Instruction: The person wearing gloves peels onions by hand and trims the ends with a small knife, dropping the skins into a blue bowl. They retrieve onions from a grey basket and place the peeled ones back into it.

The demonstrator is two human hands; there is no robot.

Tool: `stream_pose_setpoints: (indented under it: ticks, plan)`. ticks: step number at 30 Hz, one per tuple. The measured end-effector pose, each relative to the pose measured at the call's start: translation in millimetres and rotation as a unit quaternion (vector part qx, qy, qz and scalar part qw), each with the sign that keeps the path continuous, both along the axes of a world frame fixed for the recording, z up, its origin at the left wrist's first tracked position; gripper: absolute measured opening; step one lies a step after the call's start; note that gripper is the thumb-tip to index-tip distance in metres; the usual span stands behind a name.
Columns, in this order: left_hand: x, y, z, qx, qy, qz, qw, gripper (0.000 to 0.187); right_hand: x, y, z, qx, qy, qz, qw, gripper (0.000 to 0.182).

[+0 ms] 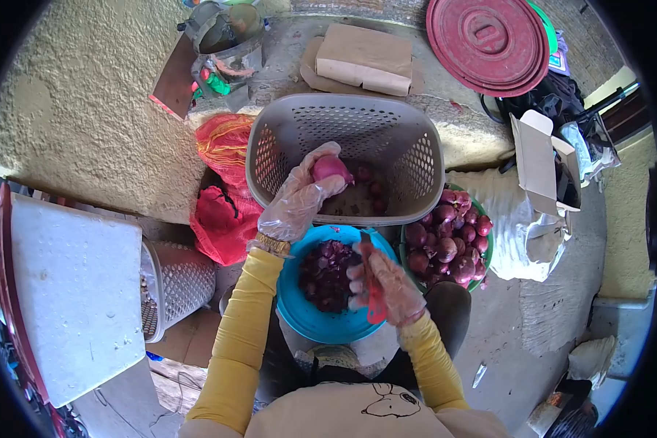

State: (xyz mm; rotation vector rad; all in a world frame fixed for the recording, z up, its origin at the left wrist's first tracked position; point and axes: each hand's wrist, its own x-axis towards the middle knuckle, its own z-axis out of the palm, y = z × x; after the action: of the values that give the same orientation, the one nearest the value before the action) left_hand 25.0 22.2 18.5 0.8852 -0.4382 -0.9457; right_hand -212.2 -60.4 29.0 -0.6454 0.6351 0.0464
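Note:
My left hand (297,197), in a clear plastic glove, is closed around a smooth pink-purple onion (331,170) over the near side of the grey perforated basket (347,208). Several small onions (377,190) lie at the bottom of that basket. In my gloved right hand (394,288) is a red-handled knife (376,303), held upright over the right side of the blue basin (299,317); its blade is hard to make out. Dark purple onion skins and pieces (330,274) fill the basin's middle. Unpeeled red onions (449,248) are heaped in a green basin (487,266) at the right.
A red mesh sack (226,226) lies left of the basket. Farther left stand a white board (77,292) and another perforated basket (186,281). A cardboard box (365,58) and a red round lid (488,44) rest on the ledge behind. A white sack (518,226) lies right.

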Motion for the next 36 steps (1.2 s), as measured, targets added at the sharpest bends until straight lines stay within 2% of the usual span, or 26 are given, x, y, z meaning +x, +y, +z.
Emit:
stream_pose_setpoints:
  ticks: [1, 2, 3, 4, 6, 7, 9, 10, 11, 12, 13, 15, 19, 21, 24, 26, 28, 30, 32, 34, 36]
  plan:
    - [2, 0, -7, 0.015, -0.075, 0.007, 0.997, 0.062, -9, 5, -8, 0.000, 0.000, -0.001, 1.000, 0.041]
    - [3, 0, -12, 0.029, -0.150, 0.015, 0.988, 0.063, -18, 10, -19, 0.051, -0.002, -0.007, 0.999, 0.039]
    - [3, 2, -14, 0.030, -0.151, 0.014, 0.988, 0.063, -21, 13, -24, 0.102, -0.005, -0.011, 0.995, 0.038]
    - [2, 4, -16, 0.036, -0.171, 0.004, 0.985, 0.061, -22, 18, -27, 0.103, -0.006, -0.012, 0.995, 0.038]
    - [1, 6, -17, 0.042, -0.190, -0.007, 0.981, 0.060, -18, 29, -31, 0.030, 0.023, -0.042, 0.998, 0.034]
    - [2, 6, -15, 0.045, -0.196, -0.006, 0.980, 0.059, -17, 29, -33, 0.029, 0.022, -0.044, 0.998, 0.034]
    - [1, 5, -11, 0.047, -0.202, -0.005, 0.978, 0.058, -12, 28, -35, -0.138, -0.051, -0.068, 0.987, 0.032]
    - [-3, 6, -6, 0.032, -0.120, -0.009, 0.992, 0.058, -5, 27, -35, -0.138, -0.052, -0.068, 0.987, 0.032]
    - [-5, 6, -3, 0.017, -0.038, -0.014, 0.999, 0.057, 7, 23, -34, -0.215, -0.090, -0.127, 0.964, 0.033]
    - [-6, 6, -4, 0.017, -0.037, -0.015, 0.999, 0.057, 18, 16, -32, -0.290, -0.127, -0.185, 0.930, 0.034]
    - [-6, 5, -6, 0.022, -0.049, -0.023, 0.998, 0.056, 30, 7, -29, -0.290, -0.127, -0.186, 0.930, 0.034]
    - [-9, 2, -8, 0.026, -0.060, -0.033, 0.997, 0.056, 52, -13, -21, -0.396, -0.094, -0.180, 0.896, 0.034]
    - [-15, -2, -2, 0.042, -0.101, -0.036, 0.993, 0.057, 86, -24, -12, -0.378, -0.086, -0.224, 0.894, 0.032]
    - [-15, -1, -2, 0.045, -0.098, -0.036, 0.993, 0.057, 88, -28, -18, -0.460, -0.065, -0.209, 0.861, 0.028]
    - [-16, -3, -4, 0.037, -0.155, -0.037, 0.987, 0.057, 88, -29, -23, -0.459, -0.062, -0.211, 0.861, 0.026]
    - [-19, -4, -2, 0.026, -0.088, -0.052, 0.994, 0.052, 88, -32, -25, -0.454, -0.049, -0.206, 0.866, 0.024]
    - [-18, -4, -2, 0.026, -0.101, -0.052, 0.993, 0.051, 87, -37, -29, -0.448, -0.037, -0.201, 0.871, 0.023]
    - [-16, -2, 0, 0.027, -0.115, -0.051, 0.992, 0.051, 87, -43, -32, -0.448, -0.083, -0.191, 0.870, 0.020]
    - [-14, 1, 4, 0.047, -0.054, -0.090, 0.993, 0.053, 86, -49, -30, -0.447, -0.081, -0.178, 0.873, 0.019]
    - [-14, 0, 1, 0.035, -0.043, -0.096, 0.994, 0.055, 88, -52, -30, -0.447, -0.080, -0.165, 0.876, 0.018]
    - [-13, 1, 0, 0.023, -0.031, -0.102, 0.994, 0.057, 90, -54, -35, -0.427, -0.103, -0.204, 0.875, 0.018]
